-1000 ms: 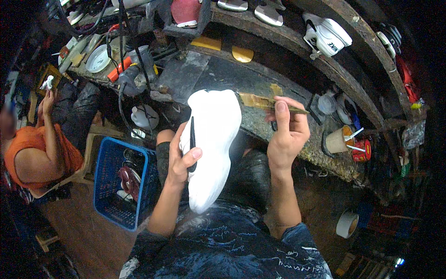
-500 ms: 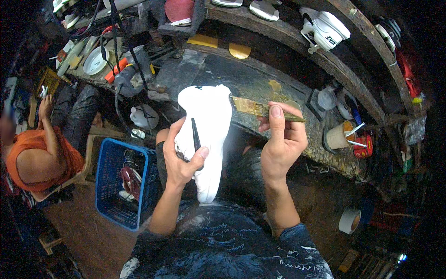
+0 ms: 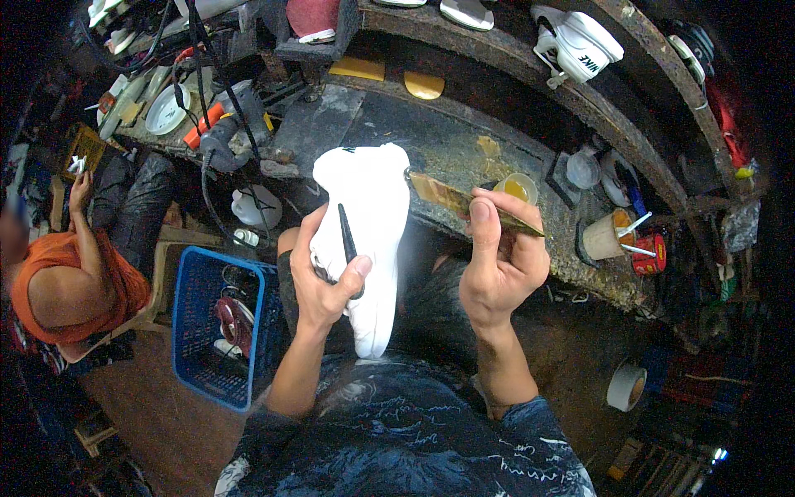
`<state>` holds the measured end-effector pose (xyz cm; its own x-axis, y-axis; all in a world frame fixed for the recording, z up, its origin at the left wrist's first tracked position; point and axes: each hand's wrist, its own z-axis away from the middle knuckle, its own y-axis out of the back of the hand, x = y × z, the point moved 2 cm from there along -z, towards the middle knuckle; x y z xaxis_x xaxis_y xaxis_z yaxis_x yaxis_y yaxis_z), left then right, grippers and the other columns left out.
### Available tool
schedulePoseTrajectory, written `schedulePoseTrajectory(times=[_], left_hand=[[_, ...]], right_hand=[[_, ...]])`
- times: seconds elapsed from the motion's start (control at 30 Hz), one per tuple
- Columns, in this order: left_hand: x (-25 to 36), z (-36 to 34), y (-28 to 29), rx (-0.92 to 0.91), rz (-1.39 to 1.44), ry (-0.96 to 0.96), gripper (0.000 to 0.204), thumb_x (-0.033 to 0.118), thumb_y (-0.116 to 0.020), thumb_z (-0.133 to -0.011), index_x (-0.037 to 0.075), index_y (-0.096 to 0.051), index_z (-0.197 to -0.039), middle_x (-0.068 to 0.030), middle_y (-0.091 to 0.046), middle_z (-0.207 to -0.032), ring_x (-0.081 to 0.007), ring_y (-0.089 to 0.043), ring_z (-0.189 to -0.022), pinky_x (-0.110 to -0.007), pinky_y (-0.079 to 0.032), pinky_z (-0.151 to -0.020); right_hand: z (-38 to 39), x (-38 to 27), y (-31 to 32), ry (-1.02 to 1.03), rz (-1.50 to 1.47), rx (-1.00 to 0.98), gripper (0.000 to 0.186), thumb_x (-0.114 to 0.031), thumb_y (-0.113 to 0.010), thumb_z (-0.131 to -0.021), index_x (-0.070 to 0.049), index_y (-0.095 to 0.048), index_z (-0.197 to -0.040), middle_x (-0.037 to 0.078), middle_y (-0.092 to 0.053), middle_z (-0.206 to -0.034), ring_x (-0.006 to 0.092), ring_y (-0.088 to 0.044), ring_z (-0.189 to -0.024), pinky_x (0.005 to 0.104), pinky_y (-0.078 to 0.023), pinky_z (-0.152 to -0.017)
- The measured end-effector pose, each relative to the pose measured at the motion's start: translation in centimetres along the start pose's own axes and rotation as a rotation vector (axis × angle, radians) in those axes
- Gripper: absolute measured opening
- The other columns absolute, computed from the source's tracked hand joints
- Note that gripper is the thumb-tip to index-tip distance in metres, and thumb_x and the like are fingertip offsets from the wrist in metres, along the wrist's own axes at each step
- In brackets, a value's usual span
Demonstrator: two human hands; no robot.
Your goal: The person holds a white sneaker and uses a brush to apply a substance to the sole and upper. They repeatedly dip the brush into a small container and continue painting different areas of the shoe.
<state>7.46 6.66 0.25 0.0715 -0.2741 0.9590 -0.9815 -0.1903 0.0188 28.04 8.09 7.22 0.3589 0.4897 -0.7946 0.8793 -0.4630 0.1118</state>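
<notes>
From the head camera, the left hand [image 3: 325,277] is closed around a white rubber shoe sole [image 3: 367,240], raised over the lap just before the stained workbench [image 3: 464,149], with a thin black tool [image 3: 348,246] pinned under its thumb. The right hand [image 3: 501,263] pinches a flat yellowish glue brush [image 3: 464,201] (bristle end nearly touching the sole's edge). A good coat probably needs steady, even strokes with the sole held firm.
</notes>
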Motion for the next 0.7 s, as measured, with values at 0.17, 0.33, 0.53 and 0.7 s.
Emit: schedulePoseTrajectory(times=[0.17,0.33,0.53,0.7], left_hand=[[-0.2,0.16,-0.07,-0.004,0.021,0.045,0.088,0.049,-0.078,-0.077,-0.008,-0.054,-0.139,-0.0192,-0.068,-0.113,-0.0263,-0.067,-0.104,-0.039,-0.052,-0.094],[-0.61,0.37,-0.32,-0.001,0.064,0.091,0.088,0.052,-0.076,-0.077,-0.008,-0.054,-0.139,-0.0183,-0.066,-0.112,-0.0259,-0.065,-0.104,-0.038,-0.051,-0.093],[-0.82,0.35,-0.47,-0.012,0.075,0.105,0.088,0.052,-0.075,-0.078,-0.007,-0.053,-0.139,-0.0189,-0.065,-0.114,-0.0255,-0.064,-0.106,-0.039,-0.051,-0.093],[-0.79,0.32,-0.7,-0.012,0.1,0.121,0.087,0.052,-0.075,-0.079,-0.007,-0.053,-0.14,-0.0186,-0.064,-0.113,-0.0253,-0.064,-0.105,-0.038,-0.05,-0.093]], right_hand=[[0.27,0.14,0.05,0.025,-0.028,-0.002,0.011,0.001,-0.074,-0.095,0.003,-0.073,-0.105,0.012,-0.075,-0.092,0.0162,-0.068,-0.077,0.0269,-0.052,-0.073],[0.52,0.21,0.31,0.035,-0.012,-0.011,0.012,0.002,-0.074,-0.093,0.003,-0.072,-0.105,0.013,-0.075,-0.091,0.0177,-0.067,-0.076,0.0275,-0.052,-0.072],[0.6,0.39,0.48,0.088,-0.025,-0.021,0.014,0.004,-0.075,-0.091,0.004,-0.072,-0.105,0.015,-0.075,-0.092,0.0198,-0.068,-0.076,0.0288,-0.053,-0.071],[0.72,0.48,0.6,0.111,-0.032,-0.031,0.016,0.005,-0.075,-0.09,0.004,-0.072,-0.106,0.015,-0.075,-0.093,0.0206,-0.068,-0.076,0.0289,-0.053,-0.07]])
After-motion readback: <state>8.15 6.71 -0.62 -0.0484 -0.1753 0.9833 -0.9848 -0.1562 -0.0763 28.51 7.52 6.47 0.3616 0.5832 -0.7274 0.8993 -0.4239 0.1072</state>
